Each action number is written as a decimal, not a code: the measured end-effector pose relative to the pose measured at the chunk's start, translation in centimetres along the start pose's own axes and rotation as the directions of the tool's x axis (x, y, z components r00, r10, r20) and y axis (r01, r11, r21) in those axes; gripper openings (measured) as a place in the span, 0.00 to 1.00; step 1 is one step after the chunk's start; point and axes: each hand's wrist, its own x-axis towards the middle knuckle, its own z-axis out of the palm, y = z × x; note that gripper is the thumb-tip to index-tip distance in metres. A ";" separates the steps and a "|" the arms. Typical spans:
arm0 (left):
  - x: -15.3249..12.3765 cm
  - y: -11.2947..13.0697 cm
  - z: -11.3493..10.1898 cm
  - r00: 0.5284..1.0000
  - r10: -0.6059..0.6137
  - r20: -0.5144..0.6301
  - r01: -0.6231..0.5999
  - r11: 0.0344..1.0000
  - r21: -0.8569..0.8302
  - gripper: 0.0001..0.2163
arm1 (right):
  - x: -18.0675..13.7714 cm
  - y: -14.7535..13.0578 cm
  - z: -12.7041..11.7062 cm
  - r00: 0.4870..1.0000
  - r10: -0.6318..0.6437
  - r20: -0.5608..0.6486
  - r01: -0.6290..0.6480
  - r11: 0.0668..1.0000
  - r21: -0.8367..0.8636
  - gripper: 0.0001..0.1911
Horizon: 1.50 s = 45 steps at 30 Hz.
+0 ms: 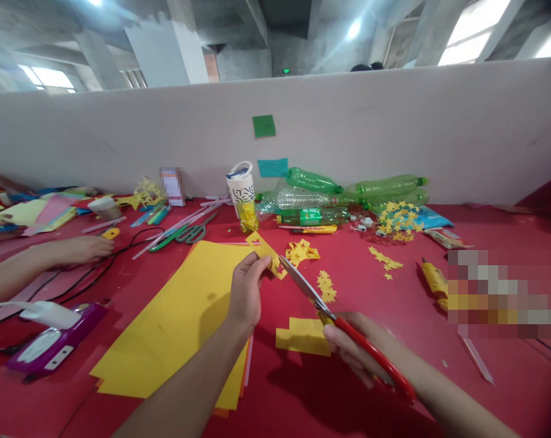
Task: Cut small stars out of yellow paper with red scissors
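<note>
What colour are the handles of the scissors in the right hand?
The scissors handles are red, gripped in the right hand; the head view shows it best.

The left hand (pixel 246 292) covers part of the yellow scrap (pixel 263 246); a patch (pixel 503 292) is pixelated.

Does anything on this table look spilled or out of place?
Yes. Green bottles lie on their sides in a heap by the wall, and yellow paper stars are scattered over the red table beyond the scissors in the right hand.
</note>
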 end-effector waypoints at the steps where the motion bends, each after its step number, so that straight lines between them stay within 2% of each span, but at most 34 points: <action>1: 0.1 0.0 0.0 1.000 0.001 0.000 -0.001 1.000 0.002 0.05 | 0.0 0.1 0.0 1.000 -0.003 0.006 0.003 1.000 -0.004 0.20; 10: -0.1 0.1 -0.1 0.994 0.032 0.107 -0.040 0.997 0.069 0.05 | 0.0 -0.1 0.1 0.999 0.031 0.004 -0.031 0.999 -0.006 0.21; 19: -0.2 0.5 0.0 0.980 -0.069 0.189 0.065 0.998 0.026 0.08 | -0.1 -0.2 0.0 1.000 0.011 0.023 -0.012 0.999 0.030 0.20; 23: -0.1 0.5 0.0 0.976 -0.107 0.190 0.115 0.993 -0.028 0.08 | -0.2 -0.3 0.0 0.999 -0.023 0.025 0.021 0.998 0.055 0.19; 33: -0.1 0.4 0.2 0.979 -0.109 0.174 0.121 0.991 -0.059 0.08 | 0.0 -0.1 0.1 0.999 0.037 -0.001 -0.037 0.995 0.095 0.21; 45: 0.2 0.4 -0.3 0.981 -0.112 0.160 0.114 0.993 -0.002 0.07 | 0.0 -0.6 -0.2 0.993 0.113 0.031 -0.115 0.991 0.068 0.23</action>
